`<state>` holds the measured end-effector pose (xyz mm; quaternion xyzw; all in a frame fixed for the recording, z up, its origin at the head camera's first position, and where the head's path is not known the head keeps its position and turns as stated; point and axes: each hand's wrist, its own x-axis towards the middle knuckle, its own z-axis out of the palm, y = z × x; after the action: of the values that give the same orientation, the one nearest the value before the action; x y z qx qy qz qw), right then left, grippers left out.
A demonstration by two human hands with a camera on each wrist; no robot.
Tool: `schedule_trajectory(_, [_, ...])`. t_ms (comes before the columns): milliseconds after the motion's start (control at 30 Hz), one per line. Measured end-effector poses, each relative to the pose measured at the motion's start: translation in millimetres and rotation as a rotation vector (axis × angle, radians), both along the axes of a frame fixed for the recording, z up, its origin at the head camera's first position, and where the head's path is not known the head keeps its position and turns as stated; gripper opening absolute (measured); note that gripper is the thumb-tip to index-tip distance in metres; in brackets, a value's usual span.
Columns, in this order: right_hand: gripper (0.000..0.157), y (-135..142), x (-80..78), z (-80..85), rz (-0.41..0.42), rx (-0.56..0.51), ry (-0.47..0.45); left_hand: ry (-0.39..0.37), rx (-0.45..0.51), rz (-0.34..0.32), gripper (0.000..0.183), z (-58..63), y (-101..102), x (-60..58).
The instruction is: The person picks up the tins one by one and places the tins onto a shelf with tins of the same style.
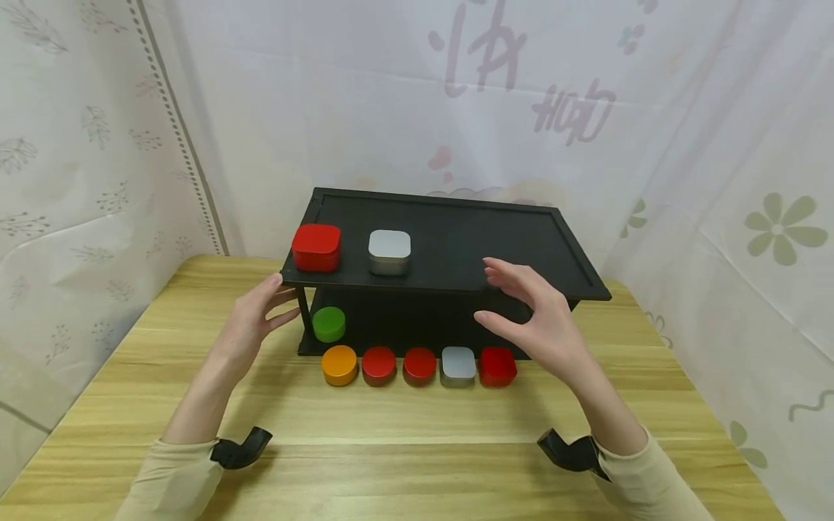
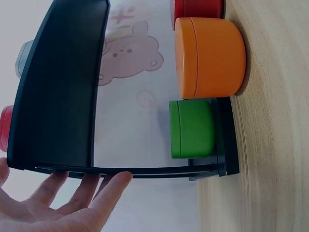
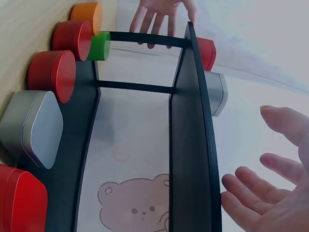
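The right hand (image 1: 537, 318), fingers released, hides part of the black shelf (image 1: 469, 246) on the surface (image 1: 391, 449); the left hand (image 1: 250, 318) touches its left end, fingers straight. Up top, room opens right of the silver tin (image 1: 389, 255).

Black shelf (image 1: 456, 235), wood-grained table (image 1: 404, 449)

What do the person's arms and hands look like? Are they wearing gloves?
No gloves: the left hand and right hand are bare. Both arms wear plain, pale beige sleeves that stop short of the wrists. At each cuff sits a black, bent, tube-like piece.
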<state>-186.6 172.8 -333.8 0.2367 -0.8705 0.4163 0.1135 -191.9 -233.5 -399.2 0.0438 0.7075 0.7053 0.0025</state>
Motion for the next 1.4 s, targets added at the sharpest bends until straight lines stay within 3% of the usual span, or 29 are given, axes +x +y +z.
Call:
schedule_trajectory(333, [0.066,8,9.8,-10.0,-0.008,-0.057,-0.012,0.009,-0.018,-0.007,0.058,-0.5,-1,0.0])
schedule_trajectory(600, [0.063,12,15.4,-20.0,0.013,-0.126,-0.022,-0.005,0.0,0.004,0.051,-0.7,-2,-0.7])
schedule_trajectory(1400, [0.06,30,17.1,-53.2,-0.01,-0.025,-0.143,0.001,0.008,0.0,0.05,0.0,-1,-1.6])
